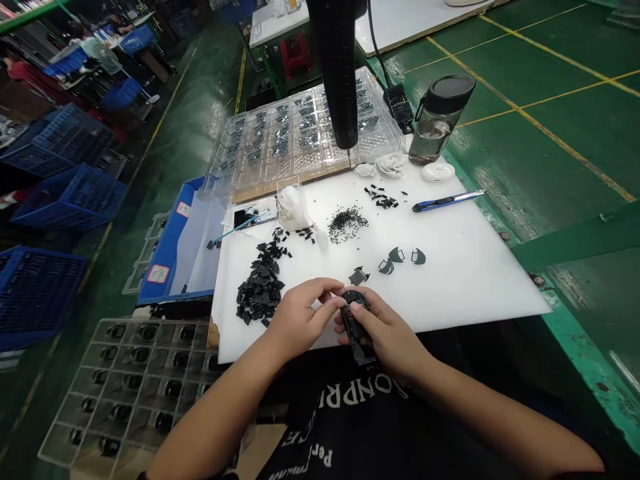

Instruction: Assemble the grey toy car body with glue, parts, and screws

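Both my hands meet at the front edge of the white board. My right hand (387, 330) is wrapped round a black elongated part (357, 333), its thumb on the upper end. Thumb and index finger of my left hand (303, 317) are pinched at that same end; whatever lies between them is too small to make out. Just beyond my hands are a dark frame-shaped piece (359, 276) and several curved grey pieces (397, 255). A heap of black pieces (260, 287) lies left, and a scatter of tiny black parts (347, 223) lies farther back.
A black electric screwdriver (340, 87) hangs over the board (470, 267). Behind are a clear compartment tray (295, 127) and a bottle (440, 120). A blue knife (447, 201) lies right; a blue bin (175, 247) and a tray of black parts (135, 380) are left.
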`<state>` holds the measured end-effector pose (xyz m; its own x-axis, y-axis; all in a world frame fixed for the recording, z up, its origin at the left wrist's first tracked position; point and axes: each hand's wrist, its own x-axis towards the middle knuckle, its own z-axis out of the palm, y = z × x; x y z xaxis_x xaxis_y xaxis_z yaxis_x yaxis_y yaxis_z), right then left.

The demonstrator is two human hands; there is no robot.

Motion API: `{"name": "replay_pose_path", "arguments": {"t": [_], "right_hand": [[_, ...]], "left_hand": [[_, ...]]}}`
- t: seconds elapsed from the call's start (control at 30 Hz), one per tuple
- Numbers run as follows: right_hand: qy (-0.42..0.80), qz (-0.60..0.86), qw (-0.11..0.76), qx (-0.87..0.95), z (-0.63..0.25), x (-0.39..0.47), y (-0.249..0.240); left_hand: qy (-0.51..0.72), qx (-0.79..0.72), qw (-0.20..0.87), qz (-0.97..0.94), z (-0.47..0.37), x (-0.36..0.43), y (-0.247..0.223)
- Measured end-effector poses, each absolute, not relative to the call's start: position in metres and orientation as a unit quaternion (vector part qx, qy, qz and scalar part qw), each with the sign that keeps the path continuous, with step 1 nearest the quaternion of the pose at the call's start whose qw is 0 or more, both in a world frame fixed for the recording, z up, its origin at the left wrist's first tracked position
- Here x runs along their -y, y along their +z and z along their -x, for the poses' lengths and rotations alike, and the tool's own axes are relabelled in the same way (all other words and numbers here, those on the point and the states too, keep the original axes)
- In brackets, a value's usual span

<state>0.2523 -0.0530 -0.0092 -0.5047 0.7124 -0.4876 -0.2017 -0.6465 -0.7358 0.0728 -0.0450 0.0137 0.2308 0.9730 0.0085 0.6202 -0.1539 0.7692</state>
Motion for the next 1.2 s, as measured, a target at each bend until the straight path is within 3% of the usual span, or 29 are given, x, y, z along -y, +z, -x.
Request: {"name": "replay_pose_path", "arguments": {"t": [0.23, 0.4, 0.53, 0.8, 1.07, 1.2], "right_hand": [[0.807, 0.416, 0.278, 0.314, -0.251, 0.049, -0.006], [0.821, 0.407, 0.272, 0.294, -0.252, 0.049, -0.006], [0.819, 0.412, 0.264, 0.3, -0.248, 0.047, -0.008], [0.818, 0.415, 0.278, 0.283, -0.239, 0.047, -0.008], [0.817, 0.422, 0.281, 0.274, -0.236, 0.046, -0.009], [0.813, 0.423, 0.27, 0.295, -0.234, 0.045, -0.006]], "left_hand": [[0.371, -0.571, 0.479, -0.554, -0.051, 0.059, 0.009], [0.614, -0.601, 0.456, -0.232, 0.013, 0.037, 0.009], [0.65, -0.628, 0.417, -0.094, 0.07, -0.002, 0.0], [0.637, -0.679, 0.347, -0.112, 0.107, -0.059, -0.026], [0.615, -0.717, 0.112, -0.309, 0.106, -0.05, -0.004], [0.562, -0.73, 0.065, -0.383, 0.098, -0.058, 0.007]]}}
